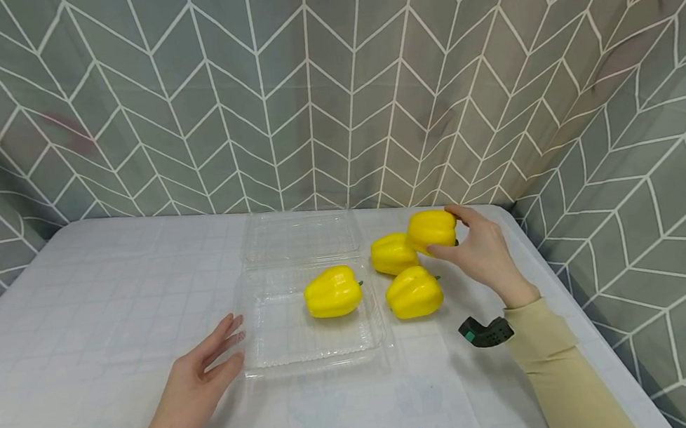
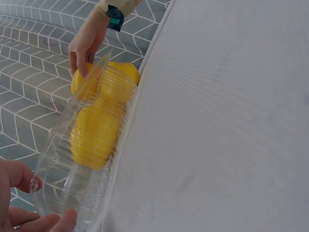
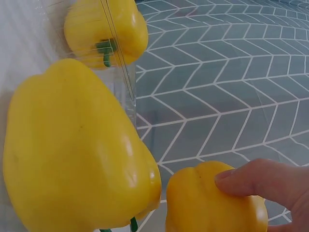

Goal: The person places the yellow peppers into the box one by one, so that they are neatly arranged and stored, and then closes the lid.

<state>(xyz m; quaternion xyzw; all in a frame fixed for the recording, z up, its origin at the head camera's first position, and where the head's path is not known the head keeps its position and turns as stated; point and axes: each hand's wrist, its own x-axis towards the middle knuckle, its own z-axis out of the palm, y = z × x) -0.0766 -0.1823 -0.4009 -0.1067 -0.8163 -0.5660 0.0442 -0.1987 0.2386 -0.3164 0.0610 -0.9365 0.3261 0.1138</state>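
A clear plastic clamshell box [image 1: 282, 351] lies open on the white table, and one yellow pepper [image 1: 332, 291] sits in its near tray. Three more yellow peppers lie just right of it. My right hand [image 1: 477, 248] grips the far one [image 1: 431, 229], fingers over its top and thumb beneath; the right wrist view shows that pepper [image 3: 207, 203] under a fingertip [image 3: 251, 181]. The other two [image 1: 393, 253] [image 1: 413, 292] rest on the table. My left hand [image 1: 208, 367] lies flat with straight fingers, its fingertips [image 2: 29, 222] touching the tray's near left edge [image 2: 58, 183].
The table [image 1: 105, 304] has a pale grid cloth; its right edge runs close behind the peppers. A grey chevron-patterned curtain [image 1: 328, 81] encloses the back and both sides. A dark wrist device [image 1: 486, 332] sits on my right sleeve.
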